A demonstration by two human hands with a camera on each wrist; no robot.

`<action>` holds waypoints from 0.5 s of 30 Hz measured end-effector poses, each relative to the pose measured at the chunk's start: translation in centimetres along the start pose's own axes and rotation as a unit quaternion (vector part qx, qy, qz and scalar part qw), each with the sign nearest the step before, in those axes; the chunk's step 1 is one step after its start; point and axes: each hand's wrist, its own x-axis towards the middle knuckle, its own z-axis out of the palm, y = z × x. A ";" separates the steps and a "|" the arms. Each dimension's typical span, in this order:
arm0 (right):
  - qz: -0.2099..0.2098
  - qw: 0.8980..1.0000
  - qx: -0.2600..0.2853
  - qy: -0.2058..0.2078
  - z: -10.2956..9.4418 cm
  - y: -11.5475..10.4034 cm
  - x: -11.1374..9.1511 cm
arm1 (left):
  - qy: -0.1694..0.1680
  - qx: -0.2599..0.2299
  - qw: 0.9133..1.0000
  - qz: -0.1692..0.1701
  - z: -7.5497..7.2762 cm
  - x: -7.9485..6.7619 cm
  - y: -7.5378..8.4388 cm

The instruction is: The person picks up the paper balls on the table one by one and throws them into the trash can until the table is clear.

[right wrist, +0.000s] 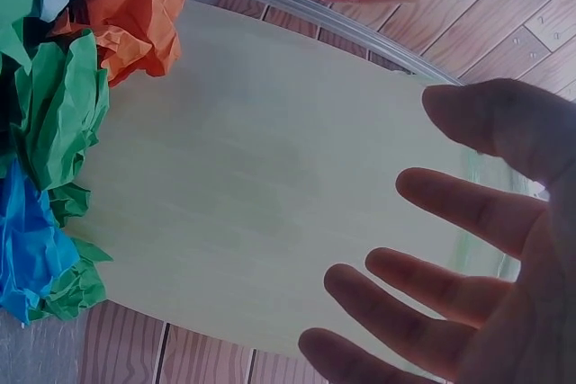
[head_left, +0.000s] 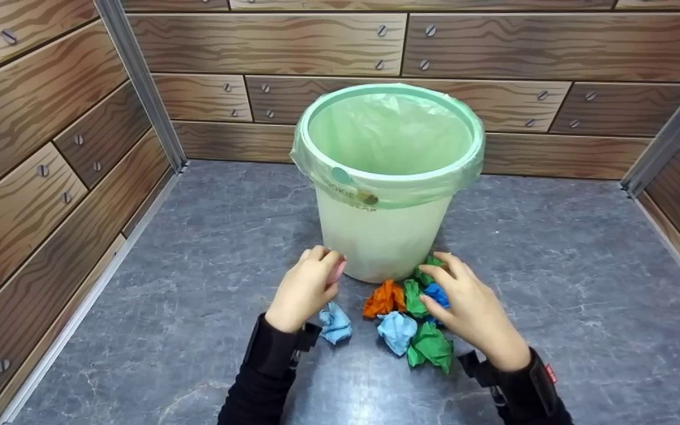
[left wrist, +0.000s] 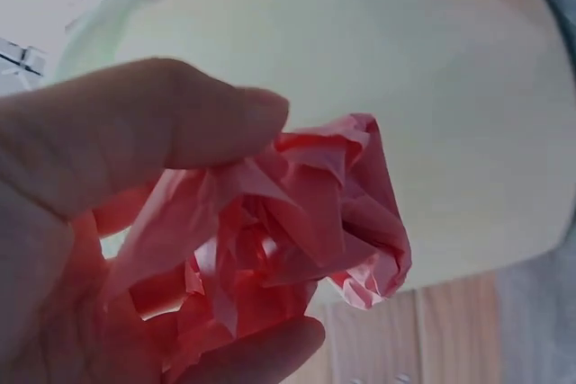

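Left hand (head_left: 303,290) gripping crumpled pink paper (left wrist: 315,213), by front of bin (head_left: 378,236). Right hand (head_left: 474,307) open, fingers (right wrist: 472,211) spread, just beside paper pile (head_left: 397,332): orange, green, blue. Pile on gray surface (head_left: 210,271), near bin base. Light blue ball (head_left: 335,323) apart, left of pile in head view.

- Crumpled sheet (head_left: 336,271) near centre is pink.
- Lower centre, I see orange, green, light-blue, deep-blue paper balls (head_left: 397,332).
- Bin (head_left: 384,239) mid-frame looks whitish, rim (head_left: 387,176) mint, liner (head_left: 384,133) pale green.
- Walls (head_left: 493,44) up top show brown wood grain.
- Floor (head_left: 157,295), lower left, is pale-veined grey.
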 end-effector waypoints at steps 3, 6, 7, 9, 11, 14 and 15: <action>-0.001 1.000 -0.001 -0.001 0.0 0.0 -0.1 | 0.014 -0.007 1.000 0.016 -0.5 -0.2 0.8; -0.003 1.000 -0.001 -0.002 0.0 0.0 -0.1 | 0.028 -0.010 0.999 0.030 -0.9 -0.3 1.5; -0.002 1.000 -0.001 -0.002 0.0 0.0 -0.1 | 0.032 -0.011 0.999 0.033 -1.0 -0.4 1.8; -0.001 1.000 -0.002 -0.003 -0.1 0.0 -0.1 | 0.040 -0.011 0.998 0.042 -1.2 -0.3 2.2; 0.001 1.000 -0.002 -0.004 -0.2 0.0 0.0 | 0.049 -0.012 0.997 0.050 -1.2 -0.2 2.7; 0.004 1.000 0.005 -0.005 -0.2 -0.1 0.0 | 0.066 -0.019 0.995 0.069 -1.3 0.3 3.5; 0.005 1.000 0.008 -0.005 -0.2 -0.1 0.0 | 0.074 -0.021 0.994 0.077 -1.3 0.4 3.8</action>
